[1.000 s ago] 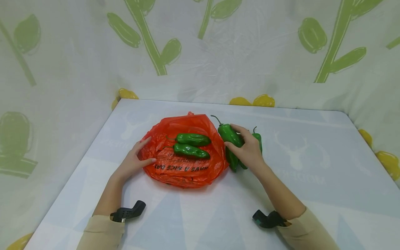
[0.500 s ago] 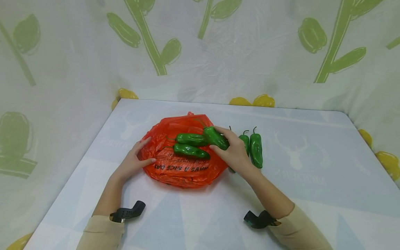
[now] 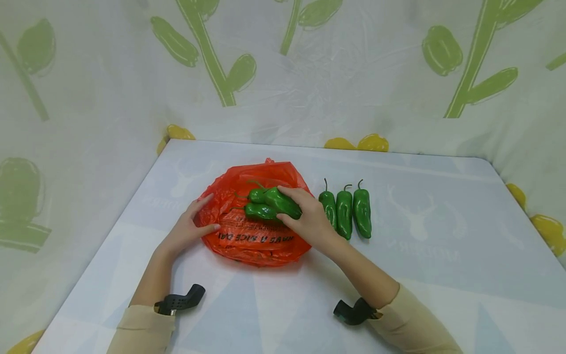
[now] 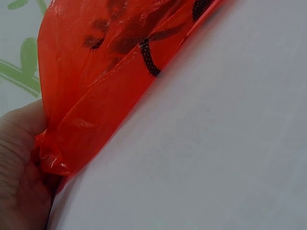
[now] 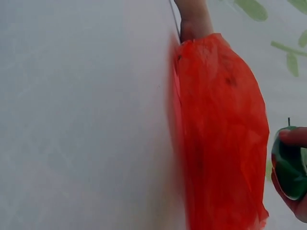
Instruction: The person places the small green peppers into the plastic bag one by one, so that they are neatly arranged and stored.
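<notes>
A red plastic bag point(image 3: 252, 246) with printed lettering lies spread wide on the table. My left hand point(image 3: 187, 228) grips its left edge; the left wrist view shows the red film point(image 4: 96, 110) bunched against that hand point(image 4: 21, 163). Two green peppers lie inside, and the nearer pepper point(image 3: 261, 212) is partly covered. Just above them, my right hand point(image 3: 311, 221) holds another green pepper point(image 3: 280, 200) between thumb and fingers, its stem pointing left. In the right wrist view this held pepper point(image 5: 289, 167) sits beyond the bag point(image 5: 220, 134).
Right of the bag, three green peppers stand in a row with stems pointing away: a left pepper point(image 3: 327, 206), a middle pepper point(image 3: 344, 211) and a right pepper point(image 3: 362, 214). Pale table point(image 3: 442, 236) extends around them. Leaf-patterned fabric point(image 3: 353, 88) hangs behind.
My right hand has carried its pepper leftward from the group on the right to above the two peppers in the bag. The left hand has stayed at the bag's edge.
</notes>
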`<action>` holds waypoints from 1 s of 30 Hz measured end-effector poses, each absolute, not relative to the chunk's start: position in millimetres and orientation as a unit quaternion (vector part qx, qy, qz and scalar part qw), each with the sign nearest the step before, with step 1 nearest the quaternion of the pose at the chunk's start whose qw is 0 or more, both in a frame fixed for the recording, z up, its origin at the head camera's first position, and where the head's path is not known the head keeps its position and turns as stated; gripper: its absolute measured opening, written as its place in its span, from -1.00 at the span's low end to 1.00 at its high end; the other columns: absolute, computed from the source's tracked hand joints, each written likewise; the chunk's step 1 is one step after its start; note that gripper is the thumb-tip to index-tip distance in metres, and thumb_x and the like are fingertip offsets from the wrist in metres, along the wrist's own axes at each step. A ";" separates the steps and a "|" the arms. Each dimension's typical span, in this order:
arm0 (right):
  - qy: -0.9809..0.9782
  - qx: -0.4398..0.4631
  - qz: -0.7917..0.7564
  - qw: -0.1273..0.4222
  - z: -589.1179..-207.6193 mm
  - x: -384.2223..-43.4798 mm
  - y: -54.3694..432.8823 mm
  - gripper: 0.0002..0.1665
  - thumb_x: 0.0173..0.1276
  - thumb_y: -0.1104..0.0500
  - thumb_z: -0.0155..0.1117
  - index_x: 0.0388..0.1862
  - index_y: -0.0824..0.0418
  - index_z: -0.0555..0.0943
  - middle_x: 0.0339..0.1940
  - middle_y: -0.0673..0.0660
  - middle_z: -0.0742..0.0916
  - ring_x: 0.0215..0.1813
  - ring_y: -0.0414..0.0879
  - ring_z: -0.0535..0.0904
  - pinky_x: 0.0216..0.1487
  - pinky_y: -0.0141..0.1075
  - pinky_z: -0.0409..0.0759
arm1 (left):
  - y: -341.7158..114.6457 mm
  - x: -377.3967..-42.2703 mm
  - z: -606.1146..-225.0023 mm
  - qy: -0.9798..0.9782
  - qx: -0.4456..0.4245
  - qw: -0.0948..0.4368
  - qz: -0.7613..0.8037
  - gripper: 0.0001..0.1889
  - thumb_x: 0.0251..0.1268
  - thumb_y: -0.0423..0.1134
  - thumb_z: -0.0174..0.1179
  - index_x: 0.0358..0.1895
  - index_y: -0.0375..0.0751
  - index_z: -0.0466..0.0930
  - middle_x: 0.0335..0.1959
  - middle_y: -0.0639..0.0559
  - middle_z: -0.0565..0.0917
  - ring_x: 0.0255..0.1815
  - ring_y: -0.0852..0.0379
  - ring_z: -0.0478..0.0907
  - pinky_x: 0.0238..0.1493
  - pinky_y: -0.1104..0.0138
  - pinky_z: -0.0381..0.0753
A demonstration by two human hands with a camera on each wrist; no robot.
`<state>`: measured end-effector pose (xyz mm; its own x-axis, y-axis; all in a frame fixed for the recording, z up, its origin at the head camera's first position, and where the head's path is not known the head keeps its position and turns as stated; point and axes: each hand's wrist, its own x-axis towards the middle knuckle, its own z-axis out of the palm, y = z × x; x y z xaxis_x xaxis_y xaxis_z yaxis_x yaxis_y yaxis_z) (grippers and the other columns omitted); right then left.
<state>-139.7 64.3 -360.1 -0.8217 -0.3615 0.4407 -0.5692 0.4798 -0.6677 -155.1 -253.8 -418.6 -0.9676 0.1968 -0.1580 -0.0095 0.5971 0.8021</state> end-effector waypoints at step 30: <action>-0.899 0.383 0.211 0.007 -383.2 -145.7 21.8 -0.39 0.16 0.19 0.41 0.23 0.11 0.52 0.08 0.07 0.65 0.07 -0.02 0.44 0.12 -0.18 0.44 | -254.8 -155.8 -420.1 0.884 0.057 0.115 0.450 -0.10 0.11 -0.02 0.32 0.49 0.23 -0.02 0.52 -0.21 -0.09 0.50 -0.31 -0.21 0.26 -0.34 0.10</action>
